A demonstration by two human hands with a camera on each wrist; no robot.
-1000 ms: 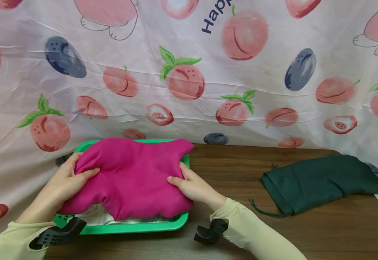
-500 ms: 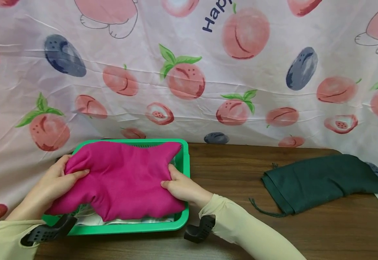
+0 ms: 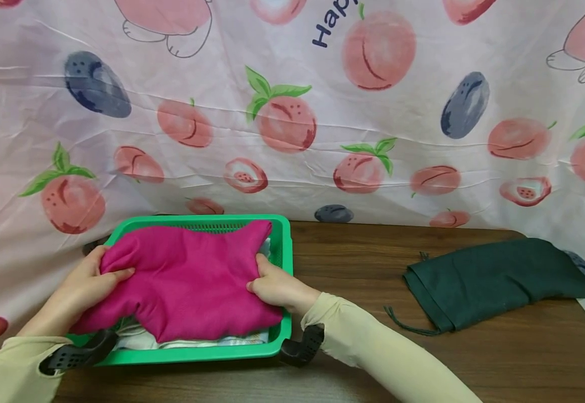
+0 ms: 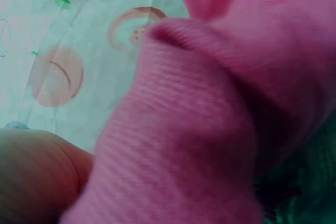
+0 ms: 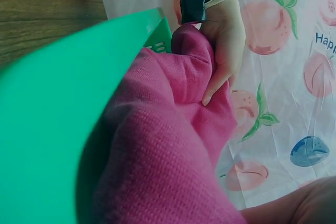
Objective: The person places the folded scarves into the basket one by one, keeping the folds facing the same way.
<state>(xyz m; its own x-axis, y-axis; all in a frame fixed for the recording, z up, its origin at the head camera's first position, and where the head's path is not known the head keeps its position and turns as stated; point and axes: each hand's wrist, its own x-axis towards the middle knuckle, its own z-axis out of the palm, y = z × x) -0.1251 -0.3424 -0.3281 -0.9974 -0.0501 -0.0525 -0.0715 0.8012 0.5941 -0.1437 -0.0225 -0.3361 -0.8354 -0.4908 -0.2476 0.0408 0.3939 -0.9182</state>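
Spanning the green rectangular plastic basket point(image 3: 212, 352): bunched magenta knit cloth point(image 3: 197, 285), above pale fabric point(image 3: 144, 340) inside. Grip: left hand point(image 3: 88, 282) and right hand point(image 3: 278, 285) each closed, thumb on top, on the cloth's basket-left and basket-right ends, probably to stop soft bulk sagging. Dark-green drawstring pouch point(image 3: 499, 285) well right of basket.

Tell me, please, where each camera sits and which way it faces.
Head: worn there, facing forward and down at pink cloth, green basket; left grip, right grip, sleeves show.
Left wrist: worn there, facing cloth; left grip partly shows.
Right wrist: worn there, facing across cloth; both grips show.
Head and right wrist share the basket.
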